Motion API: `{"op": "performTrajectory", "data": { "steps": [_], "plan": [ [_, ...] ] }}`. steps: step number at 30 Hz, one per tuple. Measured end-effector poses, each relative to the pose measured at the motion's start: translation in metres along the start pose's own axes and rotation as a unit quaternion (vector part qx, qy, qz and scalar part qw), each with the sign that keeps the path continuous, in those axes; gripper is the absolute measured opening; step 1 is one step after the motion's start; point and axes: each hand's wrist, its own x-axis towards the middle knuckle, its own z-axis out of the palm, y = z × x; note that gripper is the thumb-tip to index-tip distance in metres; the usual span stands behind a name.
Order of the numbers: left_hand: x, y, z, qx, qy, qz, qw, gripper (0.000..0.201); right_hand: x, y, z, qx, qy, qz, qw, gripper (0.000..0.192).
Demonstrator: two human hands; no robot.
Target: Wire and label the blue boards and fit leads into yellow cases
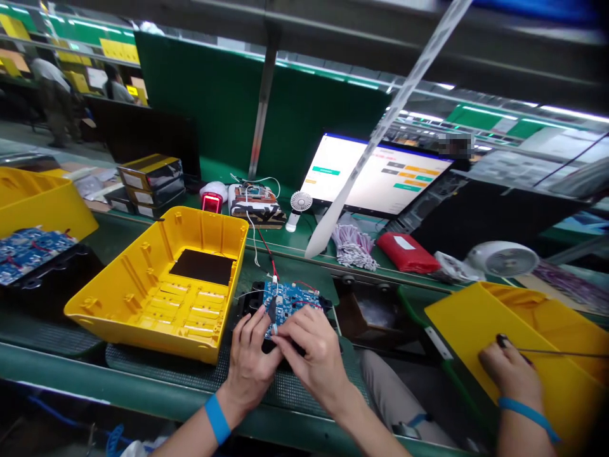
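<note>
A blue circuit board (290, 297) in a black frame (257, 295) lies on the green mesh mat. My left hand (252, 355), with a blue wristband, grips the board's near left corner, fingertips on its edge and thumb below. My right hand (311, 349) pinches a small white connector (275, 329) at the near edge of the board, close to my left thumb. Its fingers partly hide the connector. Red and black wires (268, 247) run from a plug at the board's far edge. Left of the board stands a yellow housing (118, 324) with a dark panel inside.
At right, a co-worker's hand (514, 374) holds a dark thin tool beside another yellow housing (457, 317). Behind are a small fan (299, 203), a lit monitor (333, 178), bundled cables (354, 246) and a red packet (408, 252). More boards (33, 254) lie far left.
</note>
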Motion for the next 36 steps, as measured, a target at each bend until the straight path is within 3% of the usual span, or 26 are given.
{"op": "performTrajectory", "data": {
  "steps": [4, 6, 8, 10, 12, 15, 18, 22, 27, 32, 36],
  "plan": [
    [0.002, 0.004, -0.008, 0.002, -0.012, -0.014, 1.0, 0.027, 0.008, 0.005, -0.016, 0.019, -0.033, 0.018, 0.999, 0.002],
    [0.008, 0.006, -0.018, 0.004, -0.01, -0.004, 1.0, 0.033, 0.02, 0.015, -0.037, 0.052, -0.038, 0.052, 0.997, 0.01],
    [0.02, 0.006, -0.031, -0.001, 0.01, 0.026, 1.0, 0.037, 0.037, 0.029, -0.061, 0.054, 0.023, 0.087, 0.994, 0.014],
    [0.037, 0.004, -0.046, -0.014, 0.025, 0.059, 0.998, 0.036, 0.058, 0.049, -0.083, 0.016, 0.129, 0.107, 0.986, 0.016],
    [0.061, 0.001, -0.061, -0.029, -0.001, 0.067, 0.997, 0.031, 0.082, 0.073, -0.098, -0.016, 0.213, 0.121, 0.969, 0.022],
    [0.102, -0.002, -0.079, -0.061, -0.079, 0.031, 0.995, 0.018, 0.121, 0.105, -0.105, 0.002, 0.259, 0.123, 0.958, 0.037],
    [0.143, -0.005, -0.087, -0.096, -0.132, 0.007, 0.987, 0.012, 0.153, 0.121, -0.102, 0.008, 0.281, 0.119, 0.952, 0.039],
    [0.192, -0.008, -0.09, -0.147, -0.142, 0.002, 0.979, 0.009, 0.169, 0.111, -0.098, 0.048, 0.317, 0.11, 0.941, 0.023],
    [0.236, -0.011, -0.087, -0.183, -0.081, 0.041, 0.979, 0.016, 0.148, 0.071, -0.098, 0.129, 0.311, 0.075, 0.939, 0.021],
    [0.26, -0.004, -0.07, -0.273, -0.008, 0.083, 0.959, 0.022, 0.129, 0.035, -0.101, 0.263, 0.277, 0.05, 0.923, 0.018],
    [0.266, 0.004, -0.057, -0.366, -0.011, 0.01, 0.93, 0.024, 0.123, 0.023, -0.105, 0.342, 0.24, 0.062, 0.906, 0.017]
  ]
}}
